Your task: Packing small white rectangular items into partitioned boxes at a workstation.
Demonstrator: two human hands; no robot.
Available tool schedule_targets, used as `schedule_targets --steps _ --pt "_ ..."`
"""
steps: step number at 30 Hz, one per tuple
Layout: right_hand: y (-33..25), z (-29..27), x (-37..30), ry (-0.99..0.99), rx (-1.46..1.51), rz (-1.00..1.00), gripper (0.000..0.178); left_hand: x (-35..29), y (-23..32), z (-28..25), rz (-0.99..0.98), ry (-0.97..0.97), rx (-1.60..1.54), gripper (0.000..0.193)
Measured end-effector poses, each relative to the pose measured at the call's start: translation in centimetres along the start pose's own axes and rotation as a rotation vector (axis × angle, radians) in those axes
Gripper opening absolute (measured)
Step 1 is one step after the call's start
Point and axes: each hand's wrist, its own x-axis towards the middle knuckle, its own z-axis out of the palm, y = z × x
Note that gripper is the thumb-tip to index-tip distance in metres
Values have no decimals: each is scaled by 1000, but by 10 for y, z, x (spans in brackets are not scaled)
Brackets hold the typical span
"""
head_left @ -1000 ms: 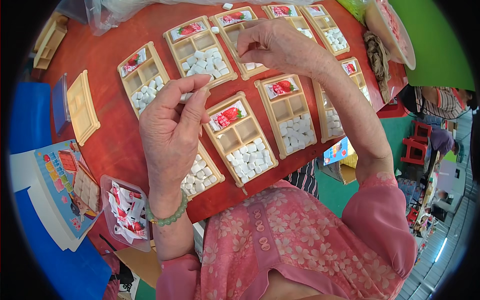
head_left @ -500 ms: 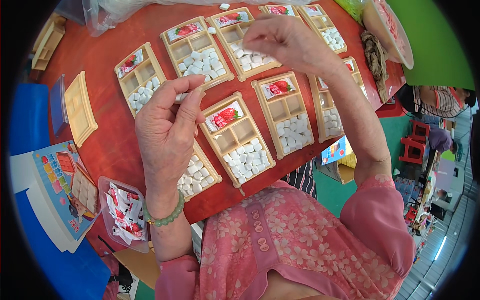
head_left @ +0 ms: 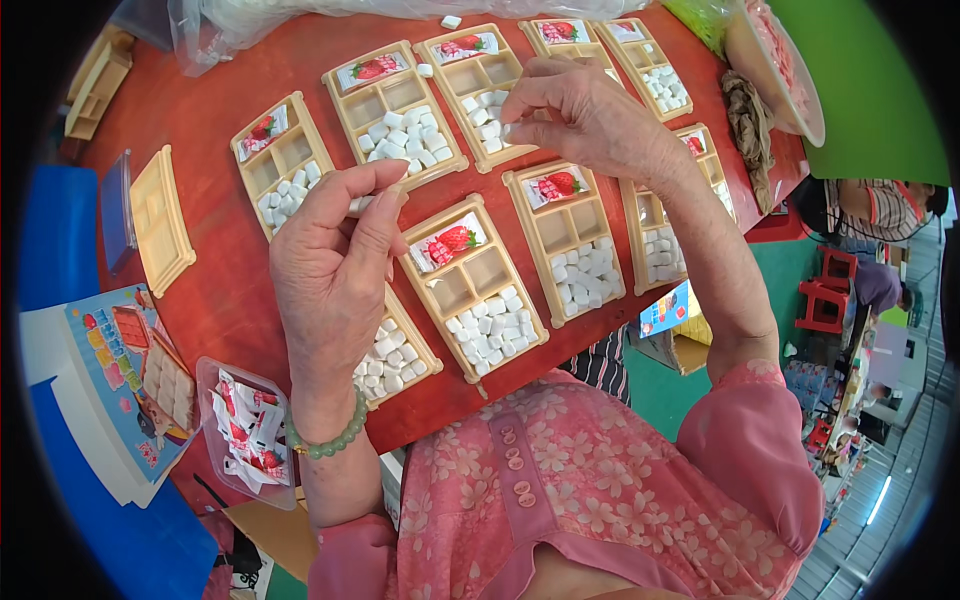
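My left hand point(head_left: 335, 255), with a green bead bracelet, is closed with a small white marshmallow point(head_left: 360, 205) between thumb and fingers. It hovers over the left side of the tray group. My right hand point(head_left: 595, 115) is pinched over a far middle tray point(head_left: 487, 158), its fingertips close to the marshmallows there; what they hold, if anything, cannot be made out. Around both hands lie several beige divided trays, among them a near one point(head_left: 440, 318). Each shows white marshmallows in its large section; most also show a strawberry-printed sachet point(head_left: 447, 247) at the far end.
At lower left stands a clear tub point(head_left: 290, 490) of sachets beside a printed card point(head_left: 125, 385). An unfilled beige tray point(head_left: 162, 222) lies at left. One loose marshmallow point(head_left: 451, 22) rests at the back. A pale bowl point(head_left: 815, 118) and a brown crumpled cloth point(head_left: 745, 125) are at right.
My right hand has lowered slightly and moved a little to the right, its fingertips now closer to the far middle tray's marshmallows. My left hand has barely moved.
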Motion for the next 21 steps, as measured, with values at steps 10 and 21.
schedule_targets --steps 10,21 --pt "17 -21 -3 133 442 153 8 0 1 2 -86 -28 -175 19" --pt "2 -15 -16 -8 61 66 7 1 -11 -2 -184 -96 -398 22"
